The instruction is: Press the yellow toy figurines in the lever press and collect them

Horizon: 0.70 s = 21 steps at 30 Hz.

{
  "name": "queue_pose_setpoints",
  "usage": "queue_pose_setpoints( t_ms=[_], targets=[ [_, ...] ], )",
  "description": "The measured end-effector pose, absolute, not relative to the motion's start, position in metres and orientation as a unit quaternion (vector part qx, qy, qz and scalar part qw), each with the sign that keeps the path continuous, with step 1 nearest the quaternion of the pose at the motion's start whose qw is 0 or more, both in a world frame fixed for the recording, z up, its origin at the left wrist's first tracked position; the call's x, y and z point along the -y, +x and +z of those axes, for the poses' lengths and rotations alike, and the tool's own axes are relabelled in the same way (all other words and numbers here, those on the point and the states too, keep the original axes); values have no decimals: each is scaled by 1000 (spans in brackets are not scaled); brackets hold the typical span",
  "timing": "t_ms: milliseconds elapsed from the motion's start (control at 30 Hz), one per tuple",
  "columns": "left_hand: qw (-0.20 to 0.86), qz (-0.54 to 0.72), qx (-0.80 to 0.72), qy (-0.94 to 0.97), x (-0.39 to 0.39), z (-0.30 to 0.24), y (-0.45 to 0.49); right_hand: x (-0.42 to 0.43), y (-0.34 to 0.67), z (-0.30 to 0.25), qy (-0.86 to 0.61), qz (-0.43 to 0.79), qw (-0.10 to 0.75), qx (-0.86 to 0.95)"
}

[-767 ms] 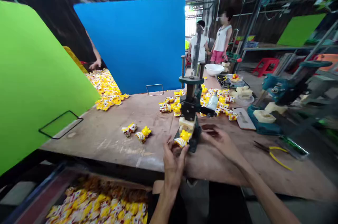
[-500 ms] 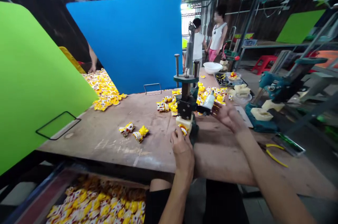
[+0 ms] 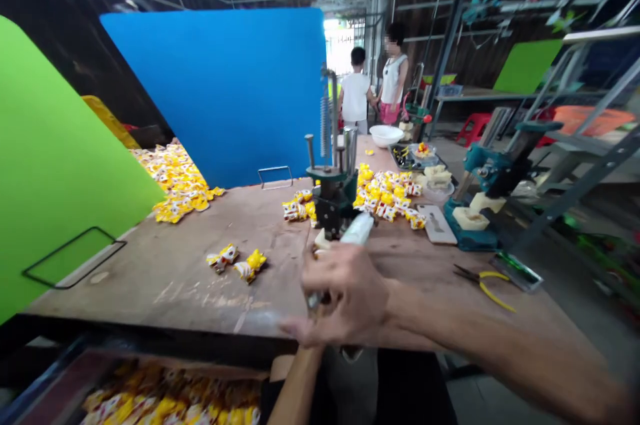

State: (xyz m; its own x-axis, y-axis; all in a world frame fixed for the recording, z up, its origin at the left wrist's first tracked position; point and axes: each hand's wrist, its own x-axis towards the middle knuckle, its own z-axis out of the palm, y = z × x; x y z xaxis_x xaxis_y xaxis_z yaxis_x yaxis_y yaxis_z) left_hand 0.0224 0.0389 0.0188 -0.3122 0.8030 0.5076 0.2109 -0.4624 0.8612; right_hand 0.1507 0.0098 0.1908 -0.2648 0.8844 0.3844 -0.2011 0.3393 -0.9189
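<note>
My right hand [image 3: 345,298] is shut on a white plastic bottle [image 3: 357,228], which points up and away from me over the wooden table [image 3: 165,291]. My left hand [image 3: 297,328] lies low behind the right, mostly hidden, and I cannot tell what its fingers do. Just beyond the hands stands a small spring-loaded hand press [image 3: 330,198] with a pale block [image 3: 323,241] at its foot, partly covered by the bottle. Yellow-and-white snack packets lie in a pile [image 3: 385,195] to the right of the press.
Two more packets [image 3: 235,261] lie left of my hands. A larger heap [image 3: 173,188] sits by a blue board [image 3: 215,91] and a green board [image 3: 55,171]. Yellow-handled pliers [image 3: 483,287], a teal press [image 3: 480,191] and a tray [image 3: 413,157] occupy the right. Two people [image 3: 375,81] stand beyond.
The white bottle, earlier beside the press, is now in my right hand and closer to me. My left hand has dropped away from the press base. The view has swung slightly left.
</note>
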Motion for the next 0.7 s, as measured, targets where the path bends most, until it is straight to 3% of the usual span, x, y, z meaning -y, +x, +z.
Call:
queue_pose_setpoints(
  t_ms=[100,167,267,367,567,700],
  targets=[
    [201,598,-546,552,-48,20,16,-74,206,227,-294,467,626,551],
    [215,566,-570,556,-52,15,10,-118,255,212,-380,447,615,527],
    [248,570,-573,534,-50,7,6,-156,311,128,-621,197,441,618],
    [221,557,-576,556,-40,9,10,-162,329,44,-641,106,381,658],
    [174,560,-592,553,-9,33,-7,-137,329,-3,-639,73,355,679],
    [72,485,-678,547,-11,24,-86,-88,333,-4,-665,170,381,619]
  ],
)
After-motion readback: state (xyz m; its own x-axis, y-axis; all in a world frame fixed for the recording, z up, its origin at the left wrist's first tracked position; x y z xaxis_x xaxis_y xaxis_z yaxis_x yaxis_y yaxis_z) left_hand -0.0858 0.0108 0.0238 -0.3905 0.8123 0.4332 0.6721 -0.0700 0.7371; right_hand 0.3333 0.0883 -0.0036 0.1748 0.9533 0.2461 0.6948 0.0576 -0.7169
